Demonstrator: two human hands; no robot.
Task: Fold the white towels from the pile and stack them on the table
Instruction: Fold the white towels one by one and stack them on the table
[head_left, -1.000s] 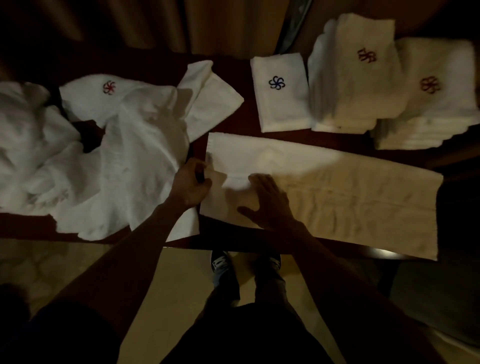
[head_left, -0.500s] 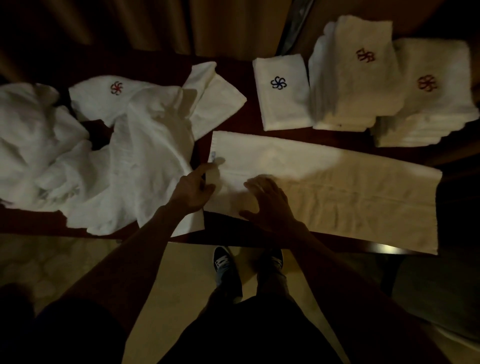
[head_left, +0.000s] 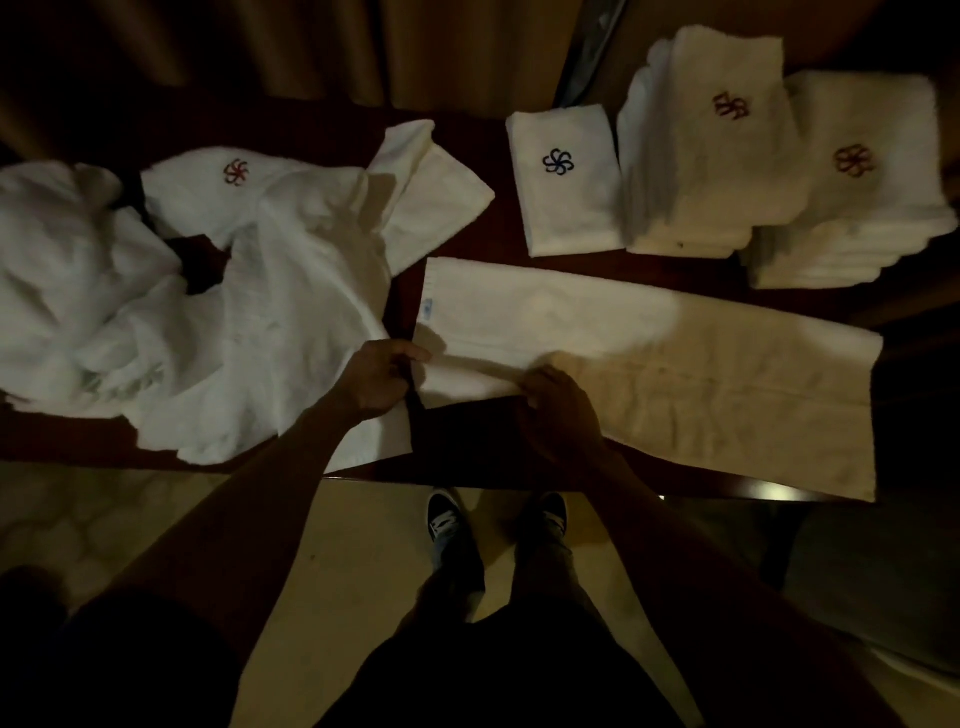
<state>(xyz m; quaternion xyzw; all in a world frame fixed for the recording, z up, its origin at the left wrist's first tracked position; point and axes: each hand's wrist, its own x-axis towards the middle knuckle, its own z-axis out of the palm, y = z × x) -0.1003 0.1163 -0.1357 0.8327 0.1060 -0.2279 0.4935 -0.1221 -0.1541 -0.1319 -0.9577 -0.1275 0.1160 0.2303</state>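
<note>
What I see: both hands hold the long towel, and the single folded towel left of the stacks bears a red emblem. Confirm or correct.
One error: the head view shows that emblem blue, not red. So: the left hand and right hand hold the long towel, and the single folded towel left of the stacks bears a blue emblem.
</note>
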